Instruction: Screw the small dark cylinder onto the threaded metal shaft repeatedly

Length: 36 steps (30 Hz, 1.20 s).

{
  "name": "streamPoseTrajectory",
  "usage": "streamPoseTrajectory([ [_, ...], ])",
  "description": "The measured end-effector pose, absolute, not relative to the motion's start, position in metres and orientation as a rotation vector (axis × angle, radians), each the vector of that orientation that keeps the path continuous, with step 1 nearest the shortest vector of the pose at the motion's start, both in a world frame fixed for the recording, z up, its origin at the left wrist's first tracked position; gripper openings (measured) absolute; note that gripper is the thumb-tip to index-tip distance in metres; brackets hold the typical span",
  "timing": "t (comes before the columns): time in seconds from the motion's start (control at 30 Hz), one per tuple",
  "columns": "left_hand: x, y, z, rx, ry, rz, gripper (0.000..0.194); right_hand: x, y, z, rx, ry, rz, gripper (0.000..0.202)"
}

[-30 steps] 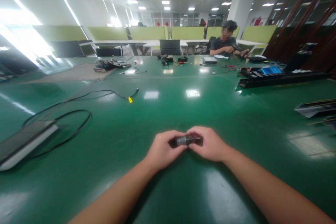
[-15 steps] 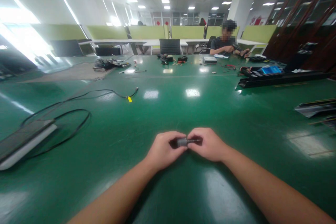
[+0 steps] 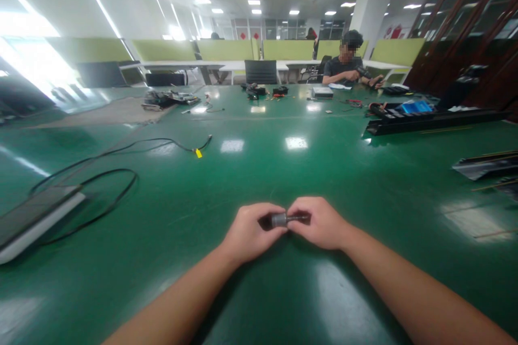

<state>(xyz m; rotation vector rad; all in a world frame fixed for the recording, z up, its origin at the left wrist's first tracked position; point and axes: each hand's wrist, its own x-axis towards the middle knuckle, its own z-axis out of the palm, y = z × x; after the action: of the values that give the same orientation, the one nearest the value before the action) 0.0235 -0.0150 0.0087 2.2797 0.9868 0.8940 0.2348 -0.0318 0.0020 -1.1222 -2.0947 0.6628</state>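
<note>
A small grey metal cylinder with a thin dark shaft pointing right is held between my two hands, just above or on the green table. My left hand is closed round the cylinder, thumb below and fingers above. My right hand is closed at the shaft side, its thumb and fingertips meeting near the joint between cylinder and shaft. The fingertips of both hands nearly touch. Part of the cylinder's left end is in shadow inside my left hand.
At the left lie a grey-white device and a black cable with a yellow tag. Black metal rails are at the right. Tools and parts lie at the far edge, where a person sits.
</note>
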Motion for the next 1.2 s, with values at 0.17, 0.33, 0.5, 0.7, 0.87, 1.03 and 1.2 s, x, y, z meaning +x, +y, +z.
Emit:
streamPoseTrajectory([
  [0.17,0.0228,-0.0148,0.0097,2.276,0.999,0.899,0.020,0.2352,-0.0320,0.0029,-1.135,-2.105,0.632,0.007],
  [0.33,0.0222,-0.0146,0.0103,2.284,0.999,0.887,0.020,0.2358,-0.0313,0.0019,-1.132,-2.113,0.618,0.006],
  [0.5,0.0215,-0.0142,0.0091,2.282,0.992,0.896,0.021,0.2358,-0.0310,0.0019,-1.137,-2.118,0.615,0.007],
  [0.7,0.0211,-0.0142,0.0094,2.280,0.994,0.884,0.021,0.2356,-0.0315,0.0021,-1.150,-2.118,0.610,0.006],
  [0.87,0.0208,-0.0145,0.0096,2.283,1.003,0.891,0.022,0.2359,-0.0318,0.0018,-1.152,-2.123,0.600,0.006],
  [1.03,0.0208,-0.0147,0.0091,2.281,1.001,0.896,0.021,0.2354,-0.0324,0.0028,-1.154,-2.126,0.593,0.005],
  [1.2,0.0210,-0.0142,0.0100,2.282,1.013,0.903,0.023,0.2365,-0.0310,0.0011,-1.156,-2.125,0.591,0.005],
])
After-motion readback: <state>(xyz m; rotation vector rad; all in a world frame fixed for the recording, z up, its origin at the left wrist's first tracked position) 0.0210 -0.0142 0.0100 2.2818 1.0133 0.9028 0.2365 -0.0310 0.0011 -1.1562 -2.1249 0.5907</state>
